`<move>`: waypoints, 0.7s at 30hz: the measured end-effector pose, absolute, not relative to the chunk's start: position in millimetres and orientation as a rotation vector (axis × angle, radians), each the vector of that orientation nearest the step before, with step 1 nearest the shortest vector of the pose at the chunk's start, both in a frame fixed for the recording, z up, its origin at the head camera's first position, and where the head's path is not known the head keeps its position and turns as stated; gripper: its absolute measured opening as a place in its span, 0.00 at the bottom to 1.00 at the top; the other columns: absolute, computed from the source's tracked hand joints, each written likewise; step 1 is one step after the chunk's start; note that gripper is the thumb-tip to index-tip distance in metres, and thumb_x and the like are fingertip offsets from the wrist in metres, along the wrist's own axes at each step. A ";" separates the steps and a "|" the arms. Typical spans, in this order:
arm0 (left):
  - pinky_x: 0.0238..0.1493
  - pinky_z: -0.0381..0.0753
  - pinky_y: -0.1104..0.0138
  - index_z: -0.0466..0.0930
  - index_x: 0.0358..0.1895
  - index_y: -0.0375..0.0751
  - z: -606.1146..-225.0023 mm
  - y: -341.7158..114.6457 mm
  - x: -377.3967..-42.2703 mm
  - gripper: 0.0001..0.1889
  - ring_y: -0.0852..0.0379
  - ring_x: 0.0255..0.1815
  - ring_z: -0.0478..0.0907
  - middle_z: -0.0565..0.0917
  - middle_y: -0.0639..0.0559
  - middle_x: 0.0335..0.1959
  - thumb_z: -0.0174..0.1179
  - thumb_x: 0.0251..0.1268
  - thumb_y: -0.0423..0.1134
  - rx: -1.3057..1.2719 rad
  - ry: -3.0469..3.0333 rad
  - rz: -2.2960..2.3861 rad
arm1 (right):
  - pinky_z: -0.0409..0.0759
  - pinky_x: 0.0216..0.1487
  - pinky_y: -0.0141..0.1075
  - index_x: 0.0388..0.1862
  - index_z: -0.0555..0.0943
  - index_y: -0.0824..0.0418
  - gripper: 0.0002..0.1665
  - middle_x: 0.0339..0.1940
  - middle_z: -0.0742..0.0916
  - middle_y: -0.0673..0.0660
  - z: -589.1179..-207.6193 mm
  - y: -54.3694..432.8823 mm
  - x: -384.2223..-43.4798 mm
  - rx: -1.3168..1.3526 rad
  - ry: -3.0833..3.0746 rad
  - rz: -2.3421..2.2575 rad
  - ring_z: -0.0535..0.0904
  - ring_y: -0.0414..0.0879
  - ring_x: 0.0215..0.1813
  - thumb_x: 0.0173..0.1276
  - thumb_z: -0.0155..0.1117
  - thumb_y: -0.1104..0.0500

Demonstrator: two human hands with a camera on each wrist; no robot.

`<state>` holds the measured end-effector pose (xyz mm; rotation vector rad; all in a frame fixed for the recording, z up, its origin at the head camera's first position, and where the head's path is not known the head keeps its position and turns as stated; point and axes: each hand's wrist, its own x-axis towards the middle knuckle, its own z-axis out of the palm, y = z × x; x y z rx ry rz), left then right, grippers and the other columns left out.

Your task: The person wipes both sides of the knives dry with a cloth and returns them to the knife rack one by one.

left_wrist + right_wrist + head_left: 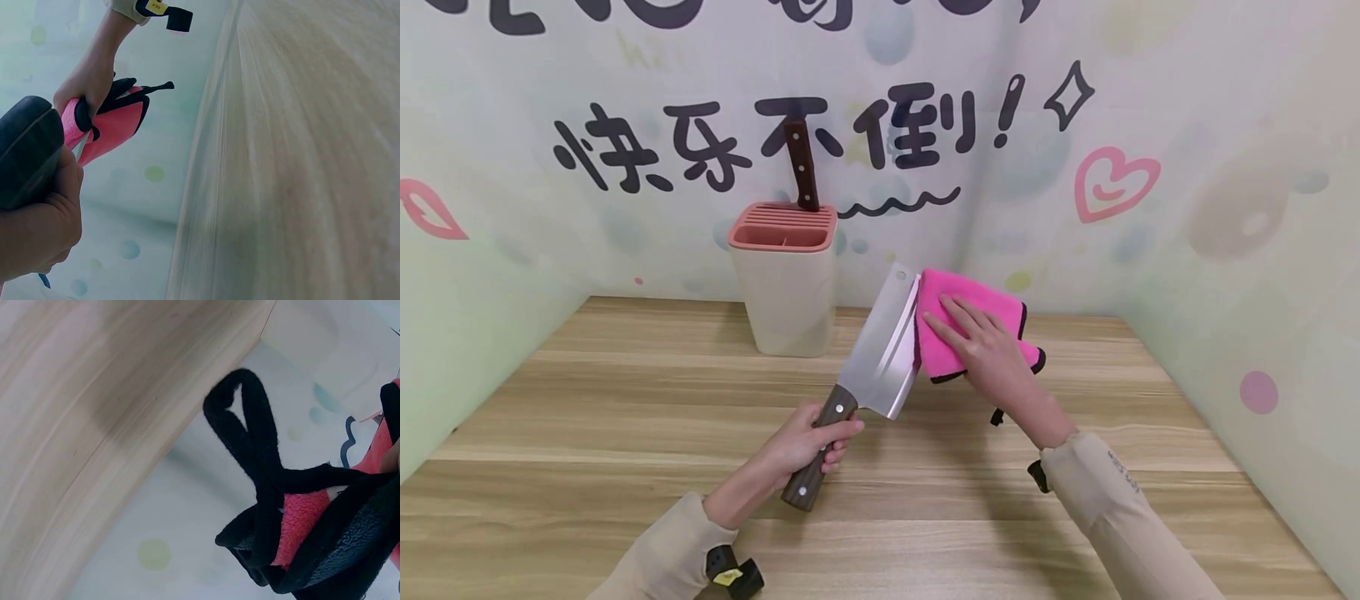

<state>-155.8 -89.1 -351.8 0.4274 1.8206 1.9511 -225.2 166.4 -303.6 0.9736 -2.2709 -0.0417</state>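
Observation:
My left hand (808, 442) grips the dark wooden handle of a cleaver (876, 350), its broad steel blade raised and slanting away to the upper right. A folded pink cloth (988, 298) with black trim lies over the blade's right side. My right hand (996, 362) holds this cloth, fingers spread on top; in the left wrist view its thumb side wraps under the cloth (119, 128) near the blade. The right wrist view shows the cloth's black hanging loop (269, 444) and dark underside, with most of that hand out of frame.
A cream knife block (786, 304) with a pink slotted top stands at the back of the wood-grain table (587, 400). One brown-handled knife (802, 167) is slotted upright in it. A printed backdrop (1022, 233) rises behind the table and along both sides.

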 end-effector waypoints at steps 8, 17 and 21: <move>0.13 0.64 0.77 0.65 0.30 0.35 -351.5 -89.5 -155.4 0.08 0.67 0.11 0.62 0.65 0.57 0.13 0.53 0.62 0.36 0.421 1.801 1.958 | 0.71 0.53 0.52 0.58 0.72 0.60 0.39 0.60 0.71 0.66 -301.9 169.1 -226.4 0.905 -2.319 -0.012 0.65 0.59 0.62 0.42 0.69 0.74; 0.14 0.64 0.77 0.65 0.31 0.35 -352.0 -89.6 -155.7 0.08 0.67 0.12 0.62 0.66 0.57 0.13 0.52 0.62 0.35 0.447 1.797 1.959 | 0.72 0.52 0.51 0.56 0.74 0.60 0.33 0.58 0.72 0.67 -305.6 169.7 -223.0 0.925 -2.230 -0.051 0.67 0.60 0.60 0.49 0.64 0.75; 0.14 0.64 0.77 0.65 0.31 0.34 -351.3 -89.6 -155.7 0.08 0.67 0.12 0.62 0.66 0.57 0.13 0.52 0.62 0.35 0.440 1.800 1.959 | 0.71 0.53 0.50 0.55 0.74 0.60 0.31 0.57 0.73 0.67 -307.1 167.9 -219.5 0.948 -2.175 -0.117 0.68 0.59 0.59 0.49 0.65 0.73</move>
